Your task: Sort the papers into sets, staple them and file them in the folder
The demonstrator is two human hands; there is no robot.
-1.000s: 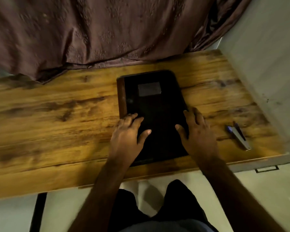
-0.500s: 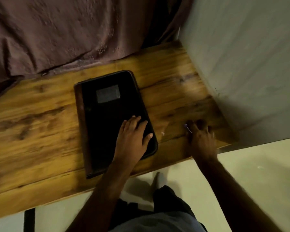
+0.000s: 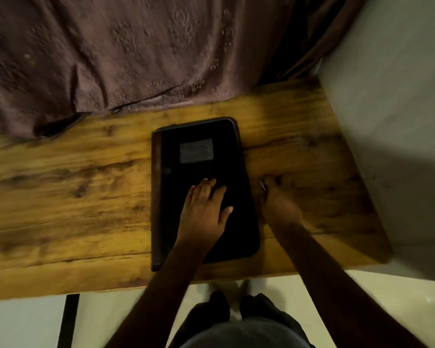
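A black folder (image 3: 201, 156) with a brown spine and a grey label lies shut on the wooden table (image 3: 73, 197). My left hand (image 3: 204, 209) rests flat on the folder's lower half, fingers straight. Just right of the folder, my right hand (image 3: 278, 202) grips the small stapler (image 3: 263, 185), of which only a blue-tipped end shows between the fingers. The hand is blurred. No loose papers are in view.
A brown embroidered cloth (image 3: 136, 51) drapes over the table's far edge. A pale wall (image 3: 392, 109) runs along the table's right side. My dark-clad legs (image 3: 236, 322) and a light floor show below the near edge.
My right hand left the folder, reached right to the stapler near the table's right edge, took hold of it and brought it back beside the folder. The left hand stayed on the folder.
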